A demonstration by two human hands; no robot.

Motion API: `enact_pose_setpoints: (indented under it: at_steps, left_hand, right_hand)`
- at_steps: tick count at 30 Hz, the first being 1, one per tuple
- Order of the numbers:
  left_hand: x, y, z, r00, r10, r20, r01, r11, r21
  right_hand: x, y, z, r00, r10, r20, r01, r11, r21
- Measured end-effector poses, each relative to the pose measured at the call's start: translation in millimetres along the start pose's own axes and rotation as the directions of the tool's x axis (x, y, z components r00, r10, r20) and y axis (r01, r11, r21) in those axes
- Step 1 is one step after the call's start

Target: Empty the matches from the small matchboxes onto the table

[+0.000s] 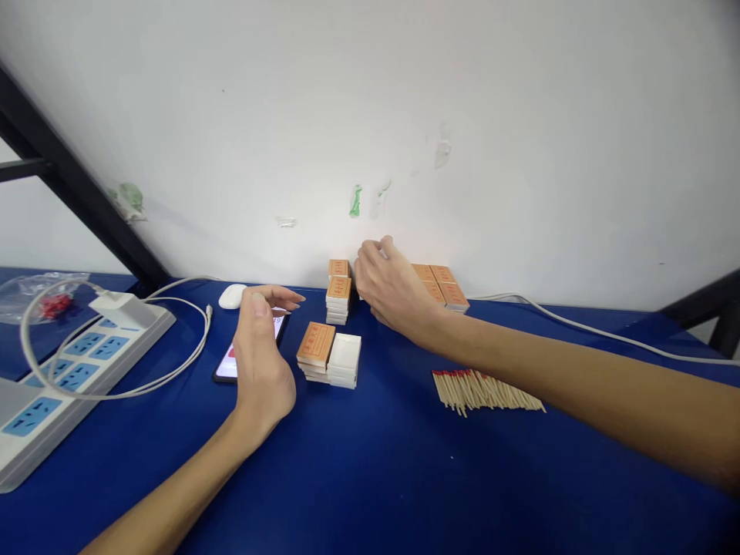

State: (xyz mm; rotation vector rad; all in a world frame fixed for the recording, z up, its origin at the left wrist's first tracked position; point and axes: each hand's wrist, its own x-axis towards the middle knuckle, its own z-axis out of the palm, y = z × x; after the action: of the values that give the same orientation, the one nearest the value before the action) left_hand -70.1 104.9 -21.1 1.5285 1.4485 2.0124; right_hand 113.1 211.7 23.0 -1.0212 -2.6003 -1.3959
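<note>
My right hand [388, 284] is at the back of the blue table near the wall, its fingers curled; it covers the spot between a tall stack of matchboxes [338, 290] and a group of orange-topped boxes [454, 295]. Whatever its fingers hold is hidden. My left hand [263, 347] is raised over the phone [227, 365], fingers apart and with nothing in them. Just right of it sit a short stack with an orange label [316, 344] and a stack of white trays [345, 352], side by side. Red-tipped matches [486, 391] lie in a pile below my right forearm.
A power strip [92, 358] with a white plug and looped cable [188, 358] takes up the left side. A white earphone case [232, 296] lies behind the phone. Another cable [578, 329] runs along the back right. A plastic bag [35, 301] is at the far left.
</note>
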Motion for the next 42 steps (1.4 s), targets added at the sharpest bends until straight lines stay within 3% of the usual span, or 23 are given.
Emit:
enact_pose_setpoints:
  at_steps: [5,8,11,15,21,27,31,36,39,42]
  left_hand:
    - [9,-2,-6.2,0.995,-0.091,0.044,0.090,0.995,0.032]
    - [19,-5,-10.6,0.960,-0.221,0.172,0.216,0.975,0.049]
    - [31,-3,-11.9,0.869,-0.388,0.309,0.383,0.920,0.079]
    - [55,2,-6.9,0.739,-0.537,0.406,0.537,0.834,0.127]
    - [91,-8,13.1,0.617,-0.623,0.480,0.606,0.766,0.216]
    - [102,-2,36.4,0.499,-0.689,0.525,0.671,0.691,0.269]
    - [101,5,47.4,0.488,-0.713,0.503,0.690,0.668,0.277]
    - [100,5,56.4,0.508,-0.707,0.491,0.670,0.683,0.290]
    - [100,3,60.2,0.510,-0.717,0.475,0.656,0.681,0.324]
    - [102,0,62.7,0.538,-0.710,0.455,0.628,0.697,0.345]
  right_hand:
    - [-5,16,-19,0.999,0.039,0.012,-0.040,0.999,0.034]
    - [-8,29,-32,0.998,0.067,0.018,-0.068,0.996,0.060]
    - [-13,45,-46,0.992,0.123,-0.012,-0.121,0.989,0.087]
    - [-25,63,-65,0.979,0.185,-0.088,-0.175,0.978,0.117]
    - [-59,69,-87,0.974,0.191,-0.125,-0.167,0.969,0.185]
    - [-108,56,-90,0.980,0.126,-0.153,-0.093,0.974,0.205]
    - [-137,48,-91,0.970,0.096,-0.223,-0.068,0.989,0.131]
    - [-158,43,-97,0.954,0.119,-0.277,-0.064,0.978,0.200]
    - [-165,40,-97,0.957,0.122,-0.265,-0.056,0.968,0.244]
    - [-171,38,-94,0.964,0.118,-0.238,-0.053,0.963,0.263]
